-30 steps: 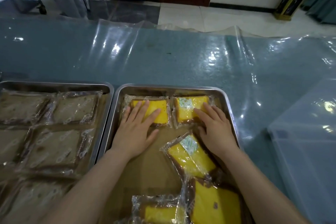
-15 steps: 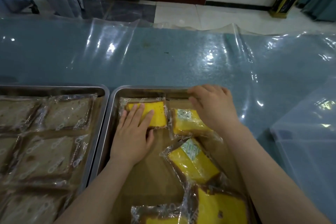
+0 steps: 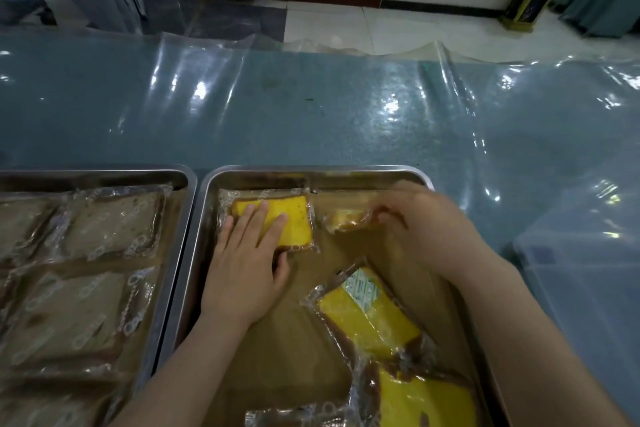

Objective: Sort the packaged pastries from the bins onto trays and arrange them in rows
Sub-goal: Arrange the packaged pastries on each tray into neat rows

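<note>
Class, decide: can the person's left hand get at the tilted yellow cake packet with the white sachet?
Probably yes. The left hand lies flat on another clear-wrapped yellow cake, gripping nothing, and only bare brown tray lining separates it from the tilted yellow cake packet.

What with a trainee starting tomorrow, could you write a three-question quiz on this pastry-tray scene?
1. True or false: the left hand lies flat on a yellow cake packet.
2. Which tray holds the brown packets? A: left; B: right.
3. Complete: the right hand grips a blurred packet in the ___ row of the right tray.
Key: 1 true; 2 A; 3 far.
</note>
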Demonstrator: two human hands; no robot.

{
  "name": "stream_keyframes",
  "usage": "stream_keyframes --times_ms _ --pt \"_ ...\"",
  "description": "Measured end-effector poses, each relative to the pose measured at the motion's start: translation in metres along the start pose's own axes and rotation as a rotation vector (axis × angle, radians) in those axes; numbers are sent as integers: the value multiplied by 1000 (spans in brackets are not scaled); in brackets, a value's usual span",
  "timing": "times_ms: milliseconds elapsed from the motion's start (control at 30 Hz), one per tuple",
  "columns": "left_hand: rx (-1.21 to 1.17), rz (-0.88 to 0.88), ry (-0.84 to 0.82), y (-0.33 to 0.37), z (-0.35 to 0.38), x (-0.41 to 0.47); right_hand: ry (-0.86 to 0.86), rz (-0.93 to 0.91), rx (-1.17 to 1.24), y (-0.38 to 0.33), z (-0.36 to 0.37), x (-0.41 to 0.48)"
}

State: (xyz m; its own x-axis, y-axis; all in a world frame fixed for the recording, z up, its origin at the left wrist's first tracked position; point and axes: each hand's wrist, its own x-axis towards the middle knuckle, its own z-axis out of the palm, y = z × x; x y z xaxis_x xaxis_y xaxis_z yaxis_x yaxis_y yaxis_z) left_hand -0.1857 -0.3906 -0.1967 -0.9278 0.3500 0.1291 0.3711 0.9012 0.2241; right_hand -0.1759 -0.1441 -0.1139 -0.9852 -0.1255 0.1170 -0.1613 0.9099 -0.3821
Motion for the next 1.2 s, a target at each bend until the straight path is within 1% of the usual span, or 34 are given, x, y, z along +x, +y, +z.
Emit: stream_keyframes --times_ms 33,67,100,167,233,333,467,600,633,667,733,800,833,867,900,933,1000,1033,1100,1200 --pt "-1 1 9 0 0 0 74 -32 -80 -1 -4 5" --pt "-1 -1 15 1 0 0 110 -43 -163 -2 -6 11" --pt "-2 -3 15 1 0 0 98 -32 -240 -2 -7 17" --pt "-6 -1 16 1 0 0 14 18 -315 -2 -6 29" --pt "0 1 30 1 0 0 -20 32 -333 0 -4 38" --pt "10 8 48 1 0 1 -1 9 -392 7 -1 52" --pt "28 18 47 0 1 1 -37 28 -435 13 4 72" --pt "38 15 59 0 2 1 -201 64 -396 8 15 89" --pt "43 17 68 0 1 0 -219 70 -400 7 19 90" --pt "49 21 75 1 1 0 -192 66 -417 6 22 88" --pt "53 36 104 0 2 0 -13 42 -441 4 29 75" --pt "48 72 174 0 4 -1 190 15 -338 0 36 53" --pt "42 91 221 -1 6 -1 233 7 -274 -3 40 41" --pt "37 103 265 -1 8 -2 206 9 -235 -6 45 29" --pt "36 108 299 -1 9 -3 127 18 -222 -10 50 19" --pt "39 108 318 -1 9 -3 11 35 -222 -12 56 9" --pt "42 98 304 0 8 -3 -198 79 -232 -10 67 -4" --pt "42 89 280 1 7 -3 -254 87 -237 -7 72 -7" --pt "40 81 233 1 6 -2 -294 86 -226 -1 76 -9" --pt "42 79 183 -1 7 -2 -302 104 -204 5 74 -10"
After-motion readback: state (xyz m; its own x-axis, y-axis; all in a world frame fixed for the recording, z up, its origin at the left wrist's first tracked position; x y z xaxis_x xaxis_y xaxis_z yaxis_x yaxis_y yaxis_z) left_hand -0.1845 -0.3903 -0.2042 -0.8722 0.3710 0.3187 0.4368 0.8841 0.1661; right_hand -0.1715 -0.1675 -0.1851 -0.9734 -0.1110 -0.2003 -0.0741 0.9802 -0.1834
